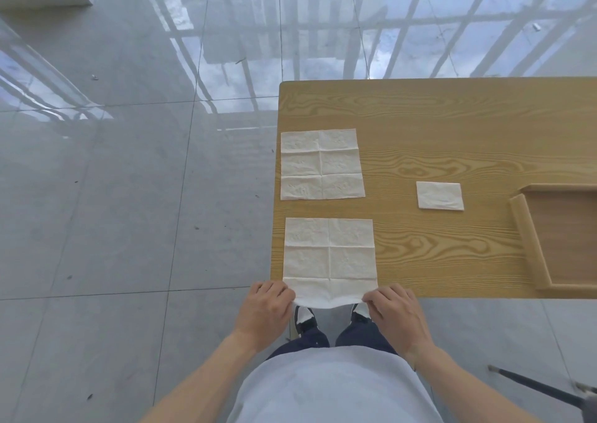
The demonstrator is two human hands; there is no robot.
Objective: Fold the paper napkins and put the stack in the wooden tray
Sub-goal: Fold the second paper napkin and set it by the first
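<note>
Both hands pinch the near napkin (pixel 329 254): my left hand (pixel 266 309) has its near-left corner, my right hand (pixel 395 312) its near-right, fingers closed on the edge overhanging the table (pixel 452 115). Its long axis runs away from me. I count three napkins: this one, a second unfolded napkin (pixel 321 164) beyond, and one folded napkin (pixel 440 195) beside the wooden tray (pixel 529 245).

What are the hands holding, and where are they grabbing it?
Both hands hold the near unfolded napkin: left hand pinches its near left corner, right hand its near right corner.
</note>
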